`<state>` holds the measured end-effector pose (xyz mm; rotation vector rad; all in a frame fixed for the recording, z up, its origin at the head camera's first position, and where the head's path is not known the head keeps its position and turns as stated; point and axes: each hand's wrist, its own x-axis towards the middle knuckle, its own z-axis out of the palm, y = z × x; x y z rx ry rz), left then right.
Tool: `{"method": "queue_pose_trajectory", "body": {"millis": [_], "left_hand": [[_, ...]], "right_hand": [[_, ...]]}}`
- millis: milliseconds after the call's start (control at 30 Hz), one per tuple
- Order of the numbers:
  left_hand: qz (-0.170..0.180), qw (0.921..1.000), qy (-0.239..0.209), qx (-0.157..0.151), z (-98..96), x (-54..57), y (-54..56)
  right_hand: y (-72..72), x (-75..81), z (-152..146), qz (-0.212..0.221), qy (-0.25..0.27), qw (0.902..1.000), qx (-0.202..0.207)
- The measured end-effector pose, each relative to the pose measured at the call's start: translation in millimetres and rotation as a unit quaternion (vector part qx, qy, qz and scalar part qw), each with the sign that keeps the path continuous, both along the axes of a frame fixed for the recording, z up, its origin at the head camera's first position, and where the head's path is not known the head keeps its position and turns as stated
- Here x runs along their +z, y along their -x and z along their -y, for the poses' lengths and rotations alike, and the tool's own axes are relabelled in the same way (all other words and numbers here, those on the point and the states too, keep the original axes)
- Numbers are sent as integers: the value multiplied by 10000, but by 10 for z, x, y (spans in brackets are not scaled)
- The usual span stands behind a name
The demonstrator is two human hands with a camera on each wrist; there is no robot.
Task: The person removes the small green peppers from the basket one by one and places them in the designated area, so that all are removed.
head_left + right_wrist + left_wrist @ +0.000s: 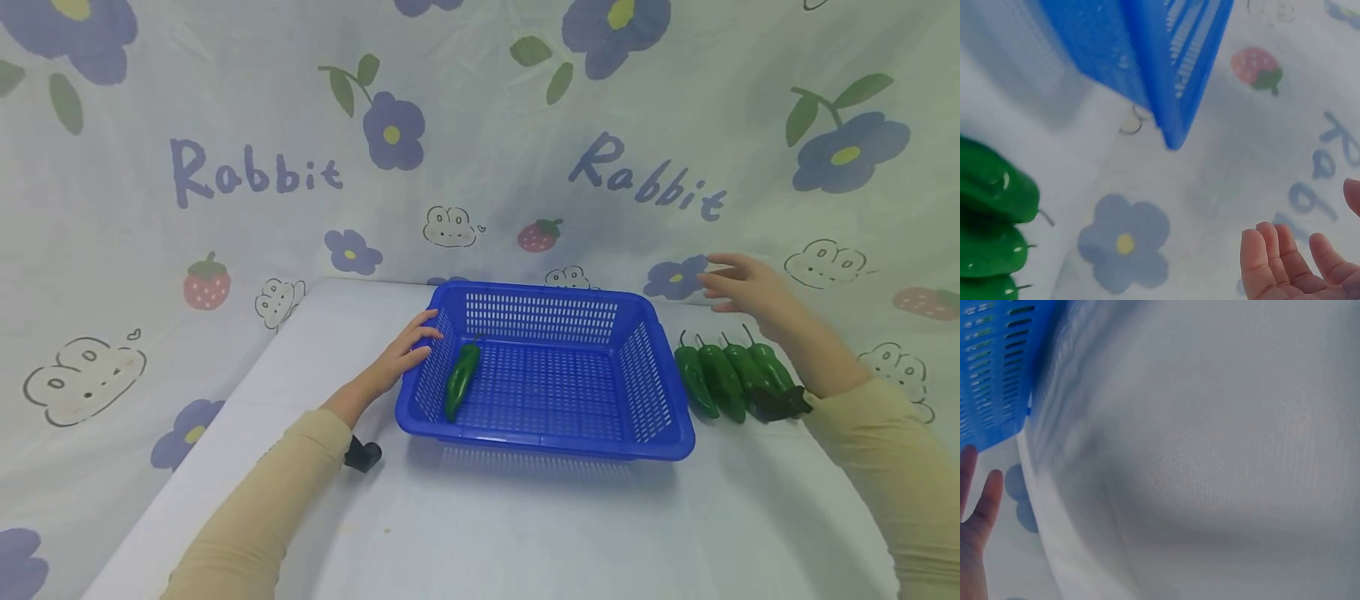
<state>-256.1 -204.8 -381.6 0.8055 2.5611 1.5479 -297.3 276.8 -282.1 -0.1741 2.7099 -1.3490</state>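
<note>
A blue plastic basket (510, 442) with slotted walls stands on the white table. Inside it, along the left wall, lies one long green pepper (462, 379). My left hand (401, 354) is at the basket's left rim with its fingers extended over the edge; whether it bears on the rim is hard to tell. To the right of the basket, several green peppers (720, 383) lie side by side, stems pointing away from me. Above and beyond them, my right hand (738, 287) hovers in the air, fingers loosely extended and holding nothing. The right wrist view shows that palm (1297, 275) bare.
A white cloth (487, 125) printed with flowers, rabbits and strawberries hangs behind the white table (525, 533). Black wrist devices sit at the left cuff (363, 455) and the right cuff (783, 403); the right one partly covers the peppers from the head view.
</note>
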Motion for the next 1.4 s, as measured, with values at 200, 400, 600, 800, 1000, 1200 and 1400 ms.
{"method": "queue_pose_trajectory", "body": {"millis": [200, 400, 600, 800, 1000, 1200, 1400], "left_hand": [[-39, 10000, -11, 7, 56, -141, 98], [-28, 10000, 21, 25, 26, -52, 30], [-14, 10000, 81, 14, 19, -19, 10], [-52, 10000, 8, 33, 98, -246, 174], [-48, 10000, 9, 53, 134, -323, 232], [16, 10000, -12, 10, 54, -110, 82], [-17, 10000, 48, -1, 44, -82, 60]], "right_hand": [[22, 56, 203, 82, 341, 9991, 231], [52, 73, 435, 268, 531, 9972, 449], [60, 59, 663, 425, 649, 9946, 695], [63, 44, 866, 608, 799, 9912, 859], [89, 6, 1051, 801, 994, 9872, 960], [139, -86, 1236, 811, 989, 9862, 1051], [154, -191, 1430, 830, 957, 9837, 1274]]}}
